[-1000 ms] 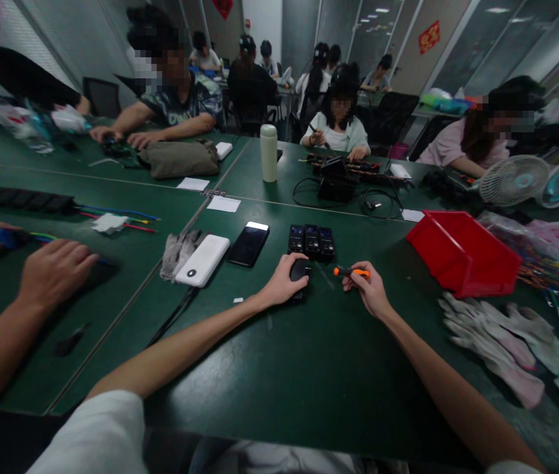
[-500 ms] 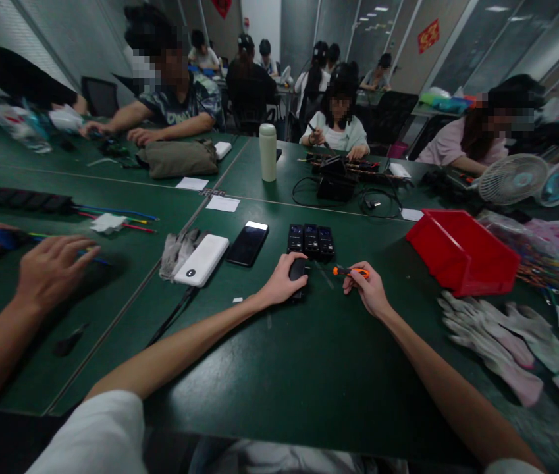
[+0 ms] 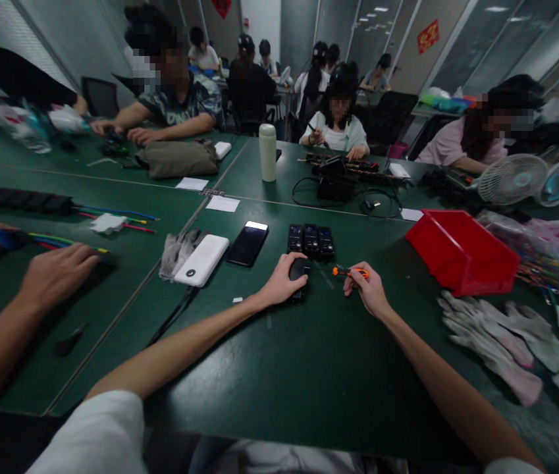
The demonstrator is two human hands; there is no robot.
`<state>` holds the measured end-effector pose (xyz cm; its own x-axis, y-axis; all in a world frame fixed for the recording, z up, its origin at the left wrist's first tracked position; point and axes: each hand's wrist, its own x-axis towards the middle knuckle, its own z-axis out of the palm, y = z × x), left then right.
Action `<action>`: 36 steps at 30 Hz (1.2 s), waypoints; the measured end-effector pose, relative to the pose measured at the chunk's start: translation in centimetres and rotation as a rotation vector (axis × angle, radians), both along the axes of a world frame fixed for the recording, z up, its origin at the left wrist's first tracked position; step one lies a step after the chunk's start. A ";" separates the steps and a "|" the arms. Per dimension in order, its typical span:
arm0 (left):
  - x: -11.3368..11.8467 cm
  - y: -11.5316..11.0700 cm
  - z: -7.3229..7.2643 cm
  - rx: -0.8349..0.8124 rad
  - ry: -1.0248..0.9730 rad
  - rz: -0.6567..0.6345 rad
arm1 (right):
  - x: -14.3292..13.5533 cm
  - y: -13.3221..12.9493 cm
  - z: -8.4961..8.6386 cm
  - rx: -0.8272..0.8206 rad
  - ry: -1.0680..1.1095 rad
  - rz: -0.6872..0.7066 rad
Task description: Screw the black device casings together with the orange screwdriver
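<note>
Fingers of my left hand (image 3: 284, 282) are wrapped round a small black device (image 3: 298, 271) on the green table (image 3: 279, 368). To its right, my right hand (image 3: 367, 289) grips an orange and black screwdriver (image 3: 351, 271), whose thin tip points left toward the device without touching it. Just beyond my left hand, three black devices (image 3: 311, 241) stand side by side. A black phone (image 3: 248, 243) and a white power bank (image 3: 202, 261) with a black cable lie to the left, the power bank partly on grey gloves (image 3: 176, 253).
A red bin (image 3: 461, 253) and pale gloves (image 3: 491, 342) lie on the right. Farther back stand a light green bottle (image 3: 268, 153) and black equipment with cables (image 3: 336, 181). At the left, another person's hands (image 3: 56, 273) hold coloured wires. Several people sit around the tables.
My hands hold nearly the same positions. At the left, the other person's nearer hand has moved slightly down, showing more of the coloured wires.
</note>
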<state>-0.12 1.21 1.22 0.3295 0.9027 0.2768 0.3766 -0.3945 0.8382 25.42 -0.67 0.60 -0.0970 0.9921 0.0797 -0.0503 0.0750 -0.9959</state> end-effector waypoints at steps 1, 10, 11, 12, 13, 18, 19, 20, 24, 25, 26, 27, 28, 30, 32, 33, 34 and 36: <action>0.0 0.0 0.0 -0.002 -0.001 -0.002 | 0.0 0.0 0.0 -0.002 -0.002 -0.003; 0.1 0.1 0.0 -0.017 0.007 0.008 | 0.0 0.0 0.0 0.003 -0.012 -0.018; 0.1 0.1 0.0 -0.018 0.006 0.009 | 0.0 0.0 0.0 0.006 -0.013 -0.020; 0.1 0.1 0.0 -0.017 0.006 0.009 | 0.0 0.0 0.0 0.008 -0.013 -0.020; 0.1 0.1 0.0 -0.016 0.005 0.008 | 0.0 0.0 0.0 0.011 -0.014 -0.020; 0.0 0.0 -0.1 -0.007 0.001 -0.001 | 0.1 0.0 -0.1 0.022 0.001 -0.016; 0.0 0.0 -0.1 -0.005 0.003 0.000 | 0.1 0.0 -0.1 0.022 0.007 -0.011; 0.0 0.0 -0.1 -0.003 0.005 0.002 | 0.1 0.0 -0.1 0.021 0.012 -0.006; 0.1 0.1 -0.1 -0.006 0.013 0.008 | 0.2 0.1 -0.2 0.022 0.022 0.002; 0.1 0.1 -0.1 -0.007 0.013 0.008 | 0.2 0.1 -0.2 0.024 0.024 0.001; 0.1 0.1 -0.1 -0.008 0.012 0.008 | 0.2 0.1 -0.2 0.025 0.024 0.000; 0.1 0.1 -0.1 -0.008 0.010 0.007 | 0.2 0.1 -0.2 0.026 0.023 -0.001; 0.1 0.1 -0.1 -0.007 0.008 0.006 | 0.2 0.1 -0.3 0.026 0.021 -0.004; 0.1 0.1 -0.2 -0.004 0.002 0.001 | 0.1 0.1 -0.3 0.024 0.017 -0.005; 0.1 0.1 -0.2 -0.003 -0.001 -0.003 | 0.1 0.1 -0.3 0.023 0.018 -0.002; 0.0 0.1 -0.2 -0.003 -0.002 -0.002 | 0.1 0.1 -0.2 0.023 0.020 0.000; 0.0 0.1 -0.2 -0.004 -0.002 0.000 | 0.1 0.1 -0.2 0.023 0.022 0.000; 0.1 0.1 -0.2 -0.005 -0.002 0.001 | 0.1 0.1 -0.2 0.021 0.020 -0.002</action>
